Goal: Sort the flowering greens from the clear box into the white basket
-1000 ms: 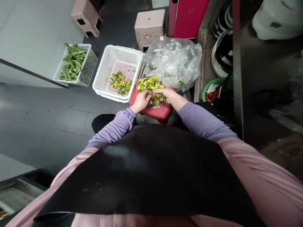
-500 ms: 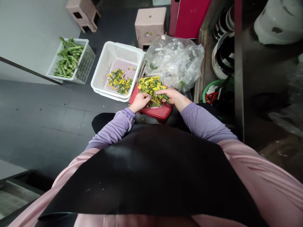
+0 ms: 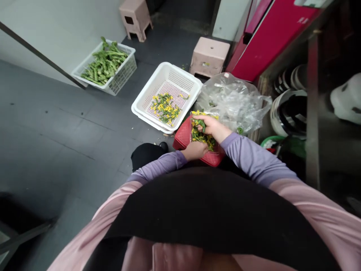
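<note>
"Purple cuffs (image 3: 180,159) close by. Your grip?"

"My left hand (image 3: 195,150) is at the yellow-flowered pile (image 3: 203,140) on the red stand (image 3: 182,135); its grip I can't tell. My right hand (image 3: 213,126) clasps green stems (image 3: 201,124) above, perhaps keeping them separate. The white basket (image 3: 170,86) sits beyond, probably for easy reach."

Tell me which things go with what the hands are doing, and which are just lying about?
Seem in use:
- right hand, holding flowered greens
- left hand
- red stand
- nearer white basket

Seem just lying about:
- basket of thick green stalks
- pink stools
</note>
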{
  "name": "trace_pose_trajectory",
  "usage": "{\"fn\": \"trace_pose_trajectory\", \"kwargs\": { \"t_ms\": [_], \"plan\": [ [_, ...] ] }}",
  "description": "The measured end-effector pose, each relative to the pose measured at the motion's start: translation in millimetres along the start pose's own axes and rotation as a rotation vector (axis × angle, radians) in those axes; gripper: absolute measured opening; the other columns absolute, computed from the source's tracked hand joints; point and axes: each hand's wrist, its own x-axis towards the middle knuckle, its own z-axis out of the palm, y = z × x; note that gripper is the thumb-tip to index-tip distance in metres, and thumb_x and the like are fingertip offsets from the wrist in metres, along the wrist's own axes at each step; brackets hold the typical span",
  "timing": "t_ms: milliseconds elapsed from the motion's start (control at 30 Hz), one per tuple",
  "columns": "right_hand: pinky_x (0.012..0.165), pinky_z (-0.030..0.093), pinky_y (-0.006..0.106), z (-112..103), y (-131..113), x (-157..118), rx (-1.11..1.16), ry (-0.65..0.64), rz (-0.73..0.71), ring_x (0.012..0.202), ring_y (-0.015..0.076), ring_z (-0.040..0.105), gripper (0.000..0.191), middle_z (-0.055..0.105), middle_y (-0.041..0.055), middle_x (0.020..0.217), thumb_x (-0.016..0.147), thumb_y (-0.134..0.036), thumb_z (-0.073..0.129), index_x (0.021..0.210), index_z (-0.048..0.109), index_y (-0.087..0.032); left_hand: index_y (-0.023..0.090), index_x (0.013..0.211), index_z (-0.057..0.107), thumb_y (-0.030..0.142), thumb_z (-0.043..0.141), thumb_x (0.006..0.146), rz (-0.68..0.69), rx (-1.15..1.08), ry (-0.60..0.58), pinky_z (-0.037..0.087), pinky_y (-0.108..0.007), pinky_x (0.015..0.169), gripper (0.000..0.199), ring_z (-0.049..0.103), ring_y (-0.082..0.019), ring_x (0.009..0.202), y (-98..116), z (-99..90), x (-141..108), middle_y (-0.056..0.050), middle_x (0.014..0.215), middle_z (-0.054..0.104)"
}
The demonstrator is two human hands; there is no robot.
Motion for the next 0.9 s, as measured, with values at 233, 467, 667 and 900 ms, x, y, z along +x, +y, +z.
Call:
{"fn": "trace_pose_trajectory", "kwargs": {
  "t_ms": [233, 467, 667, 900],
  "plan": [
    [0.062, 0.059, 0.031, 95, -47, 84, -0.248, -0.011, -0.122, 0.076, 0.0161, 0.062, 0.019, 0.067, 0.0047, 0.089, 0.082, -0.016, 0.076, 0.094, 0.061, -0.019, 0.015, 0.106, 0.075, 0.028, 0.046, 0.098, 0.035, 0.027, -0.163, 0.058, -0.035, 0.086, 0.033, 0.074, -0.026, 0.103, -9, -1.1, 5, -0.015, 0.11, 0.076],
    [0.08, 0.057, 0.036, 105, -68, 81, -0.393, 0.085, -0.379, 0.085, 0.0179, 0.061, 0.011, 0.06, 0.0052, 0.085, 0.085, -0.011, 0.069, 0.084, 0.059, -0.016, 0.013, 0.103, 0.077, 0.009, 0.05, 0.089, -0.143, -0.009, -0.019, 0.055, -0.033, 0.091, 0.031, 0.074, -0.025, 0.099, -34, -33.1, 6, -0.015, 0.103, 0.078],
    [0.072, 0.051, 0.022, 34, -60, 36, -0.183, 0.137, -0.425, 0.066, 0.0063, 0.057, 0.013, 0.057, -0.001, 0.074, 0.094, -0.01, 0.06, 0.082, 0.056, -0.014, 0.016, 0.097, 0.079, 0.012, 0.053, 0.088, -0.343, -0.157, 0.32, 0.052, -0.031, 0.093, 0.028, 0.071, -0.022, 0.097, -65, -58.8, 21, -0.009, 0.102, 0.079],
    [0.043, 0.032, 0.017, -81, 21, -53, 0.112, 0.118, -0.313, 0.045, 0.0038, 0.043, 0.011, 0.057, -0.003, 0.063, 0.091, -0.008, 0.059, 0.082, 0.061, -0.013, 0.019, 0.105, 0.08, 0.017, 0.056, 0.089, -0.085, 0.199, 0.061, 0.048, -0.035, 0.089, 0.029, 0.067, -0.026, 0.103, -39, -35.2, 24, -0.013, 0.107, 0.076]
  ]
}}
